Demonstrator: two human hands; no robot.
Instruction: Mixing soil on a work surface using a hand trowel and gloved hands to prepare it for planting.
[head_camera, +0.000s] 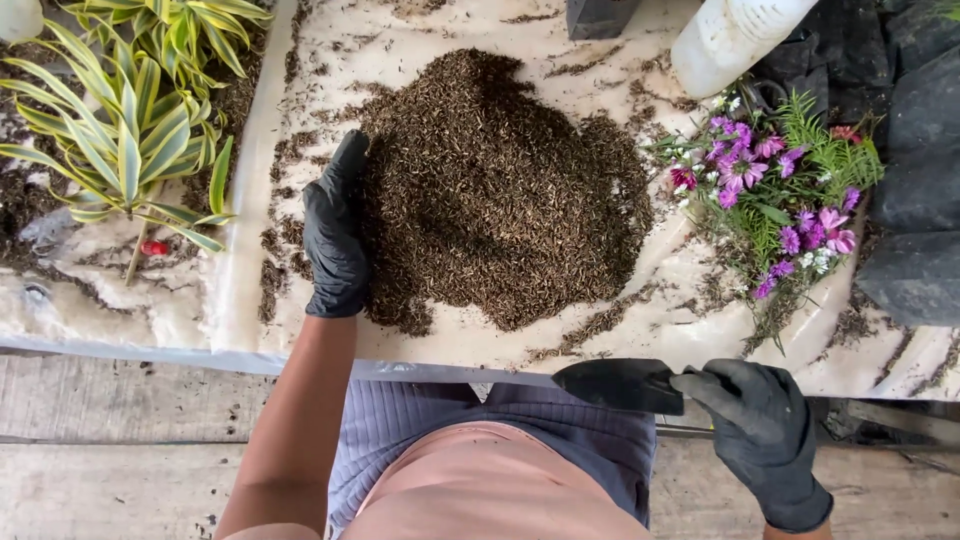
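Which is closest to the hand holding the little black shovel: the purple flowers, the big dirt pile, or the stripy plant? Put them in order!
From the right hand:
1. Purple flowers, just above it on the right.
2. Dirt pile, in the middle, up and leftward.
3. Stripy plant, far off at the left edge.

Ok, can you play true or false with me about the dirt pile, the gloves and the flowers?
1. The left hand rests against the side of the soil pile. True.
2. The right hand holds a red watering can. False: it holds a dark trowel near the table edge.
3. Both hands wear black gloves. True.
4. The flowers right of the pile are yellow. False: they are purple and pink with white bits.
5. A striped green and yellow plant stands left of the pile. True.
6. The soil is inside a bucket. False: it lies heaped loose on the table.
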